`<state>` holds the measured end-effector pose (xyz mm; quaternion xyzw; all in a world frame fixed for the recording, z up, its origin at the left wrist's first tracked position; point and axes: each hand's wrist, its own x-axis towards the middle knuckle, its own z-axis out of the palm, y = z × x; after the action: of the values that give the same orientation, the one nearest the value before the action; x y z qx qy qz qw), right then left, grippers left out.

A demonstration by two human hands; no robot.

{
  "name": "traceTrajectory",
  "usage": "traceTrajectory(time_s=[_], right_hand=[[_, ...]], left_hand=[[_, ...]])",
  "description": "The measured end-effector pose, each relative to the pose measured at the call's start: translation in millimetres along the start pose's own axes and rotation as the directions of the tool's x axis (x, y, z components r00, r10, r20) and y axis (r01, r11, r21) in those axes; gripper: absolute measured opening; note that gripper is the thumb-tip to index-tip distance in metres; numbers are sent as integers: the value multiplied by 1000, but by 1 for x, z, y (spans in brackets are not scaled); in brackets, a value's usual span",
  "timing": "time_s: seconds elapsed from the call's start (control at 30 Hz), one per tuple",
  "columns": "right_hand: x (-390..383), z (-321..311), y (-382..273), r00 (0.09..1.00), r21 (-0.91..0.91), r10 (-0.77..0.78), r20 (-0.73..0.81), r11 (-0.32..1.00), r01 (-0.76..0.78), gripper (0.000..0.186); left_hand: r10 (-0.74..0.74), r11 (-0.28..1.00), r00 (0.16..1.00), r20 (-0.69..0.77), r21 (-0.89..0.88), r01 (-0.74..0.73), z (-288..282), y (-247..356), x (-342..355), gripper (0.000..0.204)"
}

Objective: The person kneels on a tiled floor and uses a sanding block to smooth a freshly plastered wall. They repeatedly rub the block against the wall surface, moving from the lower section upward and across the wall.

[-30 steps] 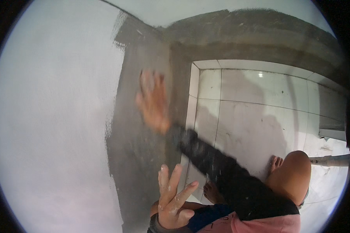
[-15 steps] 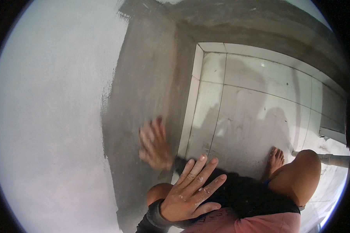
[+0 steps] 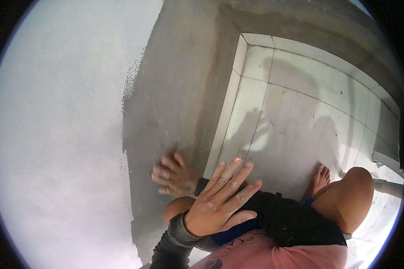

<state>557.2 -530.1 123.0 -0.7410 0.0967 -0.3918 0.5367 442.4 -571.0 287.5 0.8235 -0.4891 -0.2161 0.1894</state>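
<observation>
Grey, mottled cement band (image 3: 175,85), one in my view, covers the wall between rough-edged white paint (image 3: 63,134) and white tile skirting (image 3: 226,112); its long axis runs upward, tipping right. I count two bare hands: the blurred right hand (image 3: 171,175) over the band, its grip unclear to me; the powder-smeared left hand (image 3: 222,199), fingers spread, holding nothing.

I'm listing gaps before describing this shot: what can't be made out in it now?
In the head view:
Right hand: blurred; whether it touches the wall is unclear.
Pipe: partly hidden by the knee.
Shirt: cut off by the lower edge.
</observation>
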Motion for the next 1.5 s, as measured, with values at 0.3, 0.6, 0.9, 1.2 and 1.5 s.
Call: traceTrajectory(time_s=[0.3,0.6,0.9,1.2,1.5], right_hand=[[156,-22,93,997,54,-8,-82,998,12,78],[57,-10,62,972,76,224,74,970,-229,75],[-55,-26,54,915,35,328,234,938,-345,68],[51,-39,147,691,320,713,121,631,-707,68],[49,-42,149,709,269,697,111,666,-696,58]], left_hand=[[-194,968,959,-206,120,221,-8,-13,-25,67],[-184,480,843,-505,703,526,-11,-99,5,64],[-157,-126,965,-209,974,190,-66,-160,193,78],[-297,-201,954,-37,979,-25,-37,-171,169,75],[-491,0,844,217,968,-249,16,-132,-68,74]])
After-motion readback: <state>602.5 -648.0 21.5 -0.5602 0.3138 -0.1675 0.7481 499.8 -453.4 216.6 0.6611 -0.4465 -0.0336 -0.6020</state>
